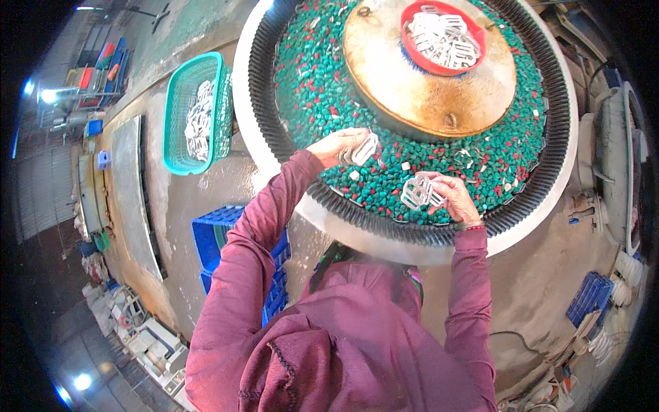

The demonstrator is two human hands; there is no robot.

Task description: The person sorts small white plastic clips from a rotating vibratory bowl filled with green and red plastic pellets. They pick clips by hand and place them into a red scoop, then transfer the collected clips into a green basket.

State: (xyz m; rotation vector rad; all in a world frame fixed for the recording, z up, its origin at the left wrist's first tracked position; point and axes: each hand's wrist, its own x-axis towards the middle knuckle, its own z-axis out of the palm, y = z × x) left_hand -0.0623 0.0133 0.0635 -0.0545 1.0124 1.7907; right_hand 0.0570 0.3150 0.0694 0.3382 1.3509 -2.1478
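Both my hands are over the near part of a large round tub [401,246] filled with green, red and white tumbling stones [322,103]. My left hand [338,145] is closed on some flat silvery slotted metal pieces [364,150], fanned a little at the fingertips. To the right, my right hand [453,196] pinches several similar slotted metal pieces [417,191], just above the stones. A red bowl [478,58] heaped with more such pieces stands on the rusty round lid [384,65] at the tub's middle.
A teal basket [169,113] with more metal pieces stands left of the tub. Blue crates [206,237] are stacked by my left arm, and another blue crate [590,300] lies far right. A ribbed dark lining [255,89] rings the tub's inner wall.
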